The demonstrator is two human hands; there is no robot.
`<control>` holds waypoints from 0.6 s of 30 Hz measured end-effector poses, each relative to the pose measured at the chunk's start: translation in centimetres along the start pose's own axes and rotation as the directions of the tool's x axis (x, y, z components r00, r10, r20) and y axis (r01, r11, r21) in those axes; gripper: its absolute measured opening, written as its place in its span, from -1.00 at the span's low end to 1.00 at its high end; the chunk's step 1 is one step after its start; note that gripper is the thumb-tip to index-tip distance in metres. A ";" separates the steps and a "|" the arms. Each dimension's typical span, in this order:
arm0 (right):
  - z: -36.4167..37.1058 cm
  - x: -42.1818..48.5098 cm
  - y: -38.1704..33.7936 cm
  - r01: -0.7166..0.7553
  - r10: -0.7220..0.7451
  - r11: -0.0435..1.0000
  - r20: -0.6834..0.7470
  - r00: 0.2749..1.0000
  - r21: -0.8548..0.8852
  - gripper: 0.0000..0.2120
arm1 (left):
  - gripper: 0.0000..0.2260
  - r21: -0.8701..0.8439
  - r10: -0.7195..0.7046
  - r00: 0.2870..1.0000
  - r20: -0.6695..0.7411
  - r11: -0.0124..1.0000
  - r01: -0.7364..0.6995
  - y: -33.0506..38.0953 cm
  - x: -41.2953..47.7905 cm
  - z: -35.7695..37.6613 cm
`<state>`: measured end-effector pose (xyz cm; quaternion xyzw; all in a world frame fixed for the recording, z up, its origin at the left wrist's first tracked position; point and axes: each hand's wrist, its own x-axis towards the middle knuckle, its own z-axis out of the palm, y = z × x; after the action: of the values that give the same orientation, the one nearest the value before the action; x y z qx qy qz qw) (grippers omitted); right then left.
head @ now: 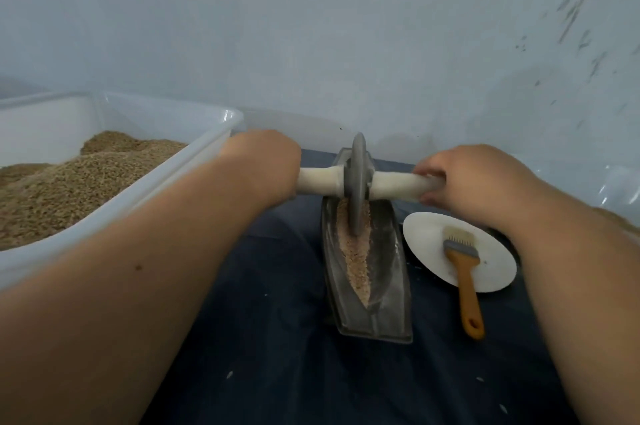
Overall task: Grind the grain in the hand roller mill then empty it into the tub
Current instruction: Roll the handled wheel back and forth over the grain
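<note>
Grinding looks midway: the left hand (263, 161) and the right hand (464, 178) each grip a white handle (398, 184) of the wheel (358, 178), which stands on half-crushed grain (356, 262) in the trough (391, 289), emptying into the tub (194, 161) not yet done

A dark blue cloth (277, 338) carries the clear tub (194, 154) at left, the roller mill (388, 286) in the middle, and a white plate (426, 241) at right.

Tub (207, 144) walls off left, rim just beside left hand (263, 161). Wall (346, 43) close behind mill trough (391, 286). Roller handles (394, 184), gripped by left hand and right hand (478, 178), bar space over trough. Plate (426, 234) with brush (465, 272) crowds right. Counter (270, 286) free between tub and trough, and nearer front.
</note>
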<state>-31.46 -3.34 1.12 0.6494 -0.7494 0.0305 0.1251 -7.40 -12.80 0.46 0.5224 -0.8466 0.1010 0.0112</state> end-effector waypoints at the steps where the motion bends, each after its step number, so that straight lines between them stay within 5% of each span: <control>1: -0.9 -0.4 -0.2 0.014 -0.012 1.000 0.078 0.997 -0.020 -0.70 | -0.72 0.048 0.019 1.000 0.017 0.999 -0.020 0.1 -0.6 -0.9; 5: -3.0 -2.0 -0.2 0.077 -0.077 0.997 0.283 0.956 0.012 -0.77 | -0.65 0.211 0.048 0.993 0.103 0.975 -0.069 0.7 -2.4 -2.9; 9: -3.7 -2.3 -0.1 0.095 -0.105 0.994 0.347 0.932 0.043 -0.78 | -0.63 0.200 0.028 0.981 0.189 0.978 -0.067 0.4 -2.9 -3.3; 18: 4.0 1.5 1.0 -0.099 0.098 0.995 -0.056 0.994 -0.022 -0.76 | -0.83 -0.116 -0.031 0.994 -0.102 0.993 0.019 0.6 0.3 0.2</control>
<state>-33.22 -5.50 -2.27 0.6090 -0.7772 0.0449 0.1520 -8.05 -12.84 0.20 0.5256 -0.8426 0.0789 0.0866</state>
